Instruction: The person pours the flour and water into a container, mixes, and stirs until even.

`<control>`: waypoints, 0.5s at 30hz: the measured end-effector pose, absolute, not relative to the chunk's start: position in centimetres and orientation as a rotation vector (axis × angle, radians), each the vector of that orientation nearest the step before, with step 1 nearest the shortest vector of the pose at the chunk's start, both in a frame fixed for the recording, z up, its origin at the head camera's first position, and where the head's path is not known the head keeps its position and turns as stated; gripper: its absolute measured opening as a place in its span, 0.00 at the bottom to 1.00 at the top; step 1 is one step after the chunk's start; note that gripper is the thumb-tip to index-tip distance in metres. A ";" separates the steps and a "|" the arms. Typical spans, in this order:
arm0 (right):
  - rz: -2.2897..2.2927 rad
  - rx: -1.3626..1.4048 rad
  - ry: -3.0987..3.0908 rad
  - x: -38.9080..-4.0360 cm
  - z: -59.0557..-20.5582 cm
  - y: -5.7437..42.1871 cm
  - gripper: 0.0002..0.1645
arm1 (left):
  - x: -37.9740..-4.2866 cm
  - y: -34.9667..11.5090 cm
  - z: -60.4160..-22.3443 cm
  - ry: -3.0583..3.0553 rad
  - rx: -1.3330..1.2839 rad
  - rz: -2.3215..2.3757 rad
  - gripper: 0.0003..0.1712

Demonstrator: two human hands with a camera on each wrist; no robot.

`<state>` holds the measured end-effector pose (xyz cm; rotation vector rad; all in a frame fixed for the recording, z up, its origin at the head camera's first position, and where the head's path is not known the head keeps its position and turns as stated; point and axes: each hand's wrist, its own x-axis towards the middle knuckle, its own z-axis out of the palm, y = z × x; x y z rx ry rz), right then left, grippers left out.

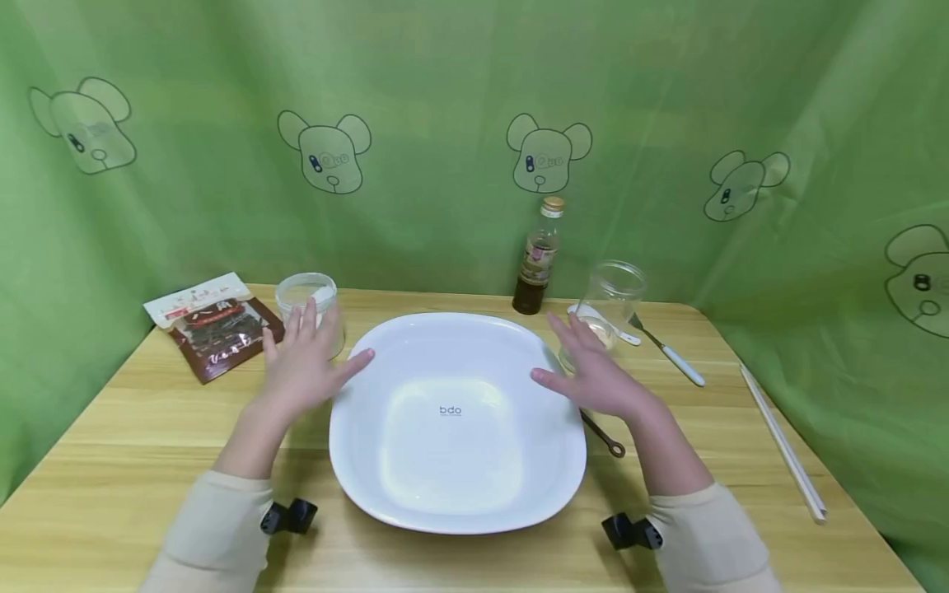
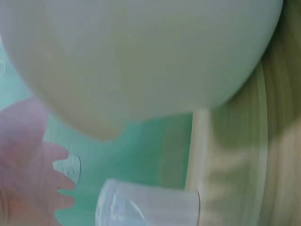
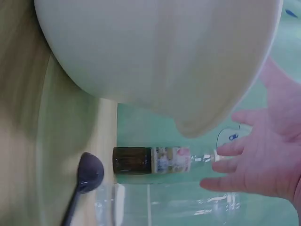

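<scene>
A large white basin (image 1: pixel 452 354) marked "bdo" stands in the middle of the wooden table. At its left rim is my left hand (image 1: pixel 304 362), fingers straight and spread, thumb over the edge. My right hand (image 1: pixel 593 375) is at the opposite rim with fingers also extended. In both wrist views the hands are spread beside the basin's outer wall, holding nothing; whether they touch the rim I cannot tell. Behind the left fingers stands a clear plastic tub (image 2: pixel 155 205). Beyond the right hand is a tall clear jar (image 1: pixel 619 288).
A brown snack packet (image 1: pixel 230 329) lies at the back left. On the right are a dark sauce bottle (image 1: pixel 535 268), white spoon (image 1: pixel 628 336), fork-like utensil with a pale handle (image 1: pixel 682 364), dark spoon (image 3: pixel 89 174) and white sticks (image 1: pixel 786 449). A green curtain (image 1: pixel 445 66) surrounds the table.
</scene>
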<state>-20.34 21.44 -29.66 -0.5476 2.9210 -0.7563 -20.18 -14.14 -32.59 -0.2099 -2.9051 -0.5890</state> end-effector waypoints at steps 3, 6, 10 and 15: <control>-0.944 -0.597 2.860 -20.6 -30.2 22.0 0.48 | -20.5 -15.2 -33.0 -2.846 -0.167 -0.724 0.52; -1.160 -0.624 2.770 -20.8 -31.0 22.5 0.44 | -21.0 -16.2 -33.6 -2.767 -0.115 -0.877 0.51; -1.414 -0.656 2.607 -21.0 -32.1 23.3 0.41 | -21.9 -17.5 -34.8 -2.590 -0.083 -1.116 0.51; -1.631 -0.696 2.355 -20.9 -33.4 24.1 0.38 | -23.0 -18.6 -36.3 -2.373 -0.054 -1.416 0.49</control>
